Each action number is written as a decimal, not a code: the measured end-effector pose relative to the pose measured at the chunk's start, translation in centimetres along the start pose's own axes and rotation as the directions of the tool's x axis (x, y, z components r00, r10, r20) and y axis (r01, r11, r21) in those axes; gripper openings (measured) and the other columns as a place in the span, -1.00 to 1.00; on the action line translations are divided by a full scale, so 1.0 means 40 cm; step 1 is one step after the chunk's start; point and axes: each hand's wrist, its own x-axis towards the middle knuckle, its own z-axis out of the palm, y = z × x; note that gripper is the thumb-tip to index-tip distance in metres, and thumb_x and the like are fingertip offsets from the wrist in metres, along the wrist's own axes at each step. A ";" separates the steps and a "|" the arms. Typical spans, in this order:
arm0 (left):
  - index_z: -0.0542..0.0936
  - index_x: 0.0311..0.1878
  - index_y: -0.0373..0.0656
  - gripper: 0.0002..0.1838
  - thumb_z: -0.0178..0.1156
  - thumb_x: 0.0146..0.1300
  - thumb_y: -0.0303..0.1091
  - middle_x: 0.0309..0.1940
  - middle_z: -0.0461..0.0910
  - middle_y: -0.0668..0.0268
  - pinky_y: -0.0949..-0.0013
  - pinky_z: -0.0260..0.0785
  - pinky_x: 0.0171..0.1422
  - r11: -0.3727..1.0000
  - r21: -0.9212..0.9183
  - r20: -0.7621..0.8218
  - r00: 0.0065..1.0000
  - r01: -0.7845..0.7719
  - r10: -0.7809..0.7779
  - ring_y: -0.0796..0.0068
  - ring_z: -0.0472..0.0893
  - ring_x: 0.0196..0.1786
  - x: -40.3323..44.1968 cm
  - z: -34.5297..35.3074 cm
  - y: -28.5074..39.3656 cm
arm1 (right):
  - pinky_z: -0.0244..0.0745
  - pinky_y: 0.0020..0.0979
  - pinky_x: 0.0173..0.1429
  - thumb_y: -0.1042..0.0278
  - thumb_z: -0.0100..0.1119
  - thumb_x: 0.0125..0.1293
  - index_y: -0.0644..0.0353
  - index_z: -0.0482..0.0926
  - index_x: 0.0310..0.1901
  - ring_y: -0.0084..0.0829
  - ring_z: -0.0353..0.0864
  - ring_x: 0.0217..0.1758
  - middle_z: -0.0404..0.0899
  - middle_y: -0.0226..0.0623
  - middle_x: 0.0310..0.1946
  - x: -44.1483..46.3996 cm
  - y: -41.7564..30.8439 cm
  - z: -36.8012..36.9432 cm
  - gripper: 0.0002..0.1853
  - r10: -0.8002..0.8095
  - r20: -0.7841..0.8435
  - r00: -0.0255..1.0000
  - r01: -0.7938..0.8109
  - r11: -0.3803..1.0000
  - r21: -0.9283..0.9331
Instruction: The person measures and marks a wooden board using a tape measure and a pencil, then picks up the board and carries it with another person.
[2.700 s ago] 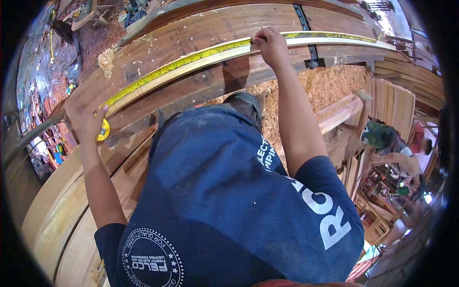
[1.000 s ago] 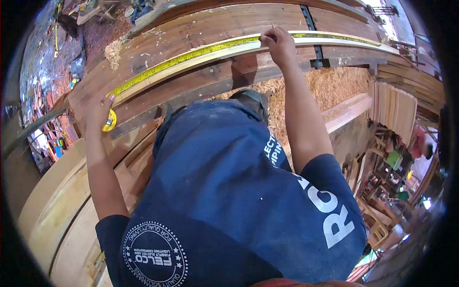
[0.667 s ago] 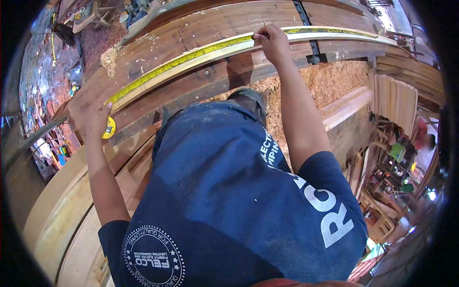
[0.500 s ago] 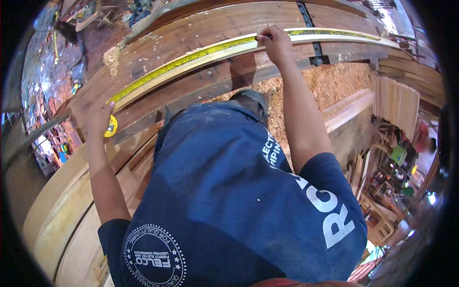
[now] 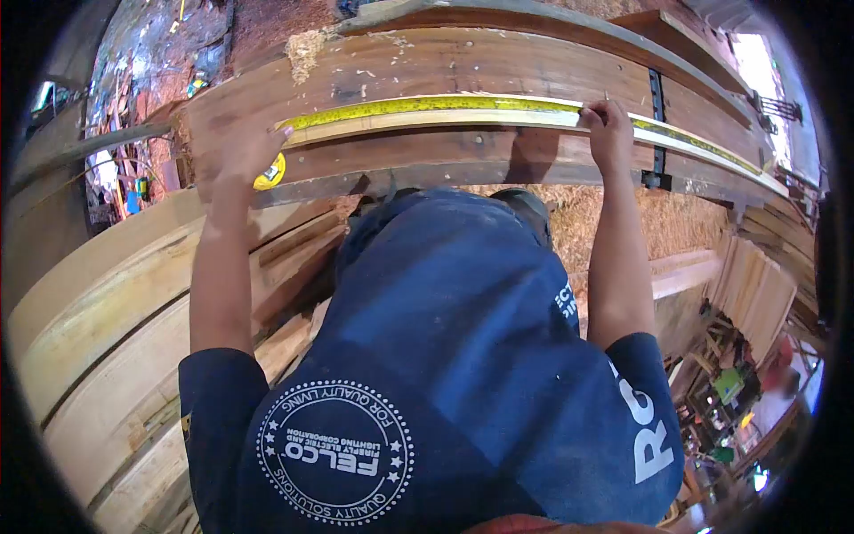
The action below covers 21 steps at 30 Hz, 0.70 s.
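Tape (image 5: 391, 109) along strip (image 5: 445, 119); left hand (image 5: 242, 153) grips case (image 5: 270, 173), right hand (image 5: 611, 133) pinches something thin; bench (image 5: 516, 62) extends both sides.

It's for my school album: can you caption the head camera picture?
Left hand and right hand on a yellow tape measure along a pale wooden strip.

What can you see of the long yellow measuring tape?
The long yellow measuring tape has dark markings too small to read. Its thin ribbon, probably metal, is pulled out along a narrow, pale wooden strip. Its rounded yellow case peeks out beside the person's left hand, partly hidden. The fingers of the right hand reach the ribbon farther along.
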 end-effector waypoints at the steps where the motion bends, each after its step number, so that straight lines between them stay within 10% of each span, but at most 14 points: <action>1: 0.68 0.01 -0.19 -0.51 0.22 0.35 0.08 -0.10 0.70 0.00 -0.04 0.47 0.13 1.000 -0.008 0.006 1.000 -0.011 0.011 -0.06 0.65 0.01 -0.006 -0.008 0.005 | 0.51 -0.21 -0.07 0.40 0.36 0.23 0.23 0.68 -0.26 -0.13 0.65 -0.19 0.63 -0.14 -0.29 0.001 0.002 0.001 -0.88 -0.008 -0.003 1.000 0.008 1.000 -0.004; 10: 0.69 0.02 -0.24 -0.44 0.07 0.44 0.14 -0.06 0.69 -0.08 -0.05 0.42 0.23 0.997 0.076 -0.106 0.994 -0.014 0.022 -0.10 0.63 0.06 -0.001 0.040 -0.003 | 0.52 -0.26 -0.11 0.40 0.37 0.26 0.23 0.67 -0.24 -0.20 0.65 -0.24 0.61 -0.16 -0.31 -0.004 -0.024 -0.006 -0.88 0.017 0.001 1.000 -0.017 1.000 -0.026; 19: 0.65 0.10 -0.27 -0.47 0.08 0.44 0.05 0.08 0.64 -0.11 -0.04 0.39 0.31 0.995 0.104 0.137 0.990 0.014 -0.028 -0.06 0.58 0.21 -0.001 -0.027 0.042 | 0.53 -0.23 -0.06 0.32 0.43 0.21 0.26 0.69 -0.25 -0.18 0.65 -0.19 0.62 -0.12 -0.28 -0.009 -0.011 0.000 -0.80 0.065 0.029 0.997 -0.067 0.996 0.063; 21: 0.66 0.09 -0.28 -0.46 0.06 0.45 0.06 0.08 0.64 -0.11 -0.06 0.38 0.31 0.998 0.033 -0.030 0.998 -0.061 0.062 -0.08 0.58 0.20 -0.009 0.002 0.024 | 0.52 -0.22 -0.10 0.24 0.50 0.17 0.22 0.68 -0.27 -0.21 0.60 -0.26 0.59 -0.16 -0.32 -0.019 -0.016 0.005 -0.75 0.030 -0.010 0.999 -0.031 0.999 -0.019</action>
